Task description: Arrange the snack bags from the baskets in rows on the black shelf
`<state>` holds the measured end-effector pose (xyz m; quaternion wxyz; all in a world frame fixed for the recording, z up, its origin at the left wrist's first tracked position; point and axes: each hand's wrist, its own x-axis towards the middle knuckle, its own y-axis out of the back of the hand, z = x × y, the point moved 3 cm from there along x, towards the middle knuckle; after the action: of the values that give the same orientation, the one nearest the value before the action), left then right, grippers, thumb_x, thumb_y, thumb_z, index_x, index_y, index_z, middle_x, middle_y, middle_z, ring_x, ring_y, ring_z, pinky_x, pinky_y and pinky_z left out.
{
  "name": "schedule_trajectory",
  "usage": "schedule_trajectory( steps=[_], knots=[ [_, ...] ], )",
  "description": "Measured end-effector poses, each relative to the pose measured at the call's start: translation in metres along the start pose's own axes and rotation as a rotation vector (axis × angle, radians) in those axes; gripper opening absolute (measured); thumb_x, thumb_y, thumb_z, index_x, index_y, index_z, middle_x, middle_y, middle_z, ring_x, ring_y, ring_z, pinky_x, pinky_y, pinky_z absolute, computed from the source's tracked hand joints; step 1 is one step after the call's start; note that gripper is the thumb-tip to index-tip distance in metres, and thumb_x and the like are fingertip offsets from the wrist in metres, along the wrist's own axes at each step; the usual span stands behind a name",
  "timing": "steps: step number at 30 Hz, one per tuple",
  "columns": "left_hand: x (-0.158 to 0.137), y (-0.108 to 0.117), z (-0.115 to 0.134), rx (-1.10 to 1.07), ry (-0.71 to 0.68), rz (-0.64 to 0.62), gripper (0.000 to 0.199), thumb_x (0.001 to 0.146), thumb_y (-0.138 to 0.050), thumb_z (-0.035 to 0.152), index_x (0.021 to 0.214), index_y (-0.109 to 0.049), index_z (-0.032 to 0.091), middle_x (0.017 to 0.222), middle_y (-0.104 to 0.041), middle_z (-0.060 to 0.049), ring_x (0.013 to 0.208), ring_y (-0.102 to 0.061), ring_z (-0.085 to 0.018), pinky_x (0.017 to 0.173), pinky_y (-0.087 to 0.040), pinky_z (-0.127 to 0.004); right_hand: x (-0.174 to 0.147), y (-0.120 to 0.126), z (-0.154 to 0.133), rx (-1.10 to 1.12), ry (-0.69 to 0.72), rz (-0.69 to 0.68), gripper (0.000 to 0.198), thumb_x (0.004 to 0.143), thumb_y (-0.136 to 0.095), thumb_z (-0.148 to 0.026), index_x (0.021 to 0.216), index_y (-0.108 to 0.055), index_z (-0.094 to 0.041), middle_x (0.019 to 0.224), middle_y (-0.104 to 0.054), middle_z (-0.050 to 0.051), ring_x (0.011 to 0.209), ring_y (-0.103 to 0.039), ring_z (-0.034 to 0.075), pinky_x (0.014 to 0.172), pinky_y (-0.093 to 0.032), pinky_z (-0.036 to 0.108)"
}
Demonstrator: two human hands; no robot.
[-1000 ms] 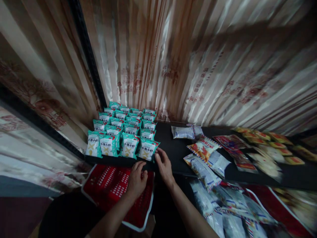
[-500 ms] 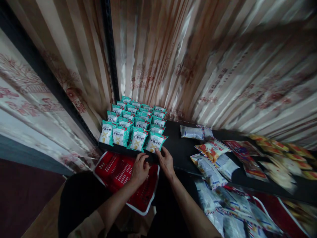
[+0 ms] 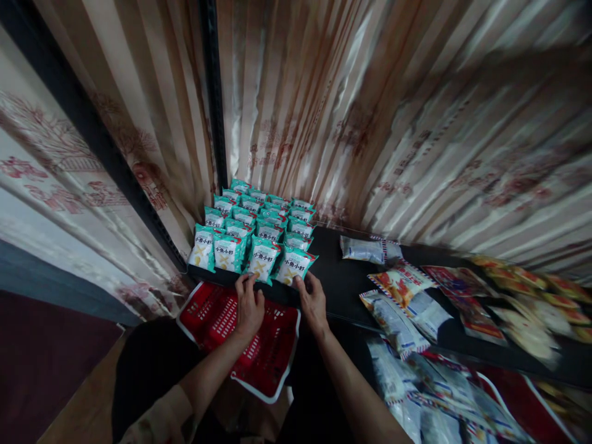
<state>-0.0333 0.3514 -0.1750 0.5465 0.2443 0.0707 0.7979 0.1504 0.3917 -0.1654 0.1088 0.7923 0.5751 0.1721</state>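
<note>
Centrally, left hand [image 3: 250, 310] and right hand [image 3: 314, 306] (loosely curled, grip unclear) meet teal-and-white pillow-shaped packets [image 3: 263, 259] above a red plastic basket [image 3: 276, 371].

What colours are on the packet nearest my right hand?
The packet is mainly white and teal with dark lettering, best seen in the head view.

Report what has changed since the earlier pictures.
The left hand has moved left, to the lower edge of the third front packet from the left. No grasp or release is clear. The right hand stays by the right-end front packet; the red basket remains below the shelf.
</note>
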Motion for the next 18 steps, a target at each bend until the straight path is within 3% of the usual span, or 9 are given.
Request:
schedule_trajectory(
  steps=[7,12,18],
  knots=[
    [0.010,-0.001,0.000,0.004,-0.032,-0.006,0.032,0.081,-0.043,0.009,0.111,-0.052,0.016,0.117,-0.043,-0.012,0.106,-0.054,-0.020,0.092,-0.050,-0.041,0.005,-0.001,0.002,-0.023,-0.007,-0.043,0.051,0.077,-0.054,-0.056,0.106,-0.064,-0.015,0.098,-0.065,0.009,0.087,-0.058,0.022,0.081,-0.046,0.036],
    [0.014,0.005,0.001,0.002,-0.023,0.000,0.031,0.079,-0.041,0.005,0.104,-0.054,0.016,0.112,-0.044,-0.010,0.097,-0.057,-0.017,0.091,-0.050,-0.039,0.001,0.001,0.002,0.002,-0.012,-0.054,0.055,0.074,-0.058,-0.055,0.113,-0.061,-0.016,0.107,-0.063,0.011,0.092,-0.059,0.024,0.083,-0.047,0.037],
    [0.009,0.021,0.003,0.092,-0.019,0.116,0.037,0.080,-0.040,0.007,0.114,-0.052,0.016,0.121,-0.042,-0.013,0.115,-0.047,-0.024,0.098,-0.044,-0.044,-0.003,0.005,0.004,0.040,-0.029,-0.012,0.063,0.071,-0.062,-0.054,0.122,-0.054,-0.017,0.116,-0.057,0.013,0.097,-0.059,0.025,0.084,-0.049,0.039]
  ],
)
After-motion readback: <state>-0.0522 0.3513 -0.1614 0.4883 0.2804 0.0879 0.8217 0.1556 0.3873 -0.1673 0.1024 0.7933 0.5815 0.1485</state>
